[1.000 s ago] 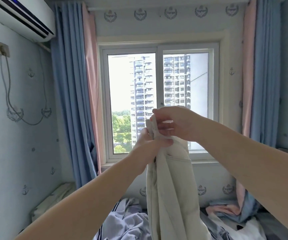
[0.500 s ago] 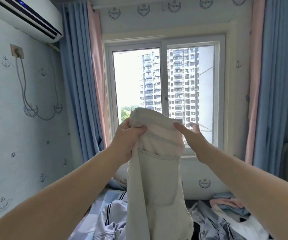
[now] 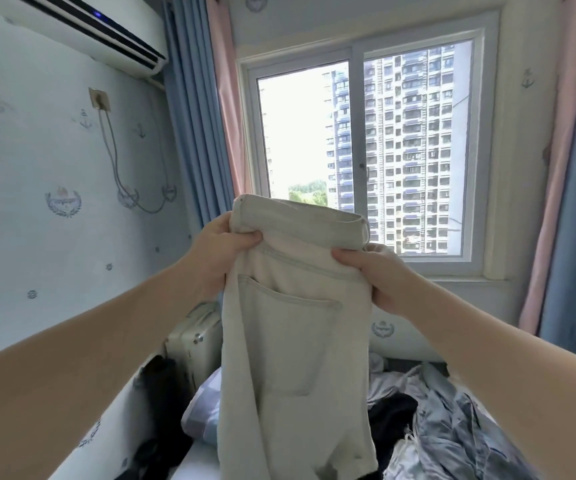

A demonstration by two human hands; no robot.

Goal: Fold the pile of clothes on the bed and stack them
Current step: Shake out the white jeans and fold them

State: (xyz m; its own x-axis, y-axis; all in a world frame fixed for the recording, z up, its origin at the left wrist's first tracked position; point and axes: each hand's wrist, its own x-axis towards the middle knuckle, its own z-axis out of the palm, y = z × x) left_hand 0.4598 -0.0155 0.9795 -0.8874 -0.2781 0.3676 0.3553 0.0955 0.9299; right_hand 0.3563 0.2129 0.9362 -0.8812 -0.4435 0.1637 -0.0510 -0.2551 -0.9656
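One pair of cream trousers (image 3: 297, 341) held up in front of the window (image 3: 359, 161), back pocket showing. Left hand (image 3: 220, 251) and right hand (image 3: 376, 275) each grip a waistband side. Rumpled clothes pile (image 3: 445, 424) on the bed below.

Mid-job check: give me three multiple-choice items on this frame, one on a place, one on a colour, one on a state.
1. Where does the suitcase stand?
A) left of the held trousers
B) right of them
C) on top of them

2. What colour are the trousers?
A) black
B) cream
C) red

3. What are the left hand and right hand doing?
A) both grip the trousers' waist
B) both hang open
C) only one grips

Answers:
1 A, it shows just past their left edge.
2 B, the cloth is pale cream.
3 A, each hand grips one side of the waistband.
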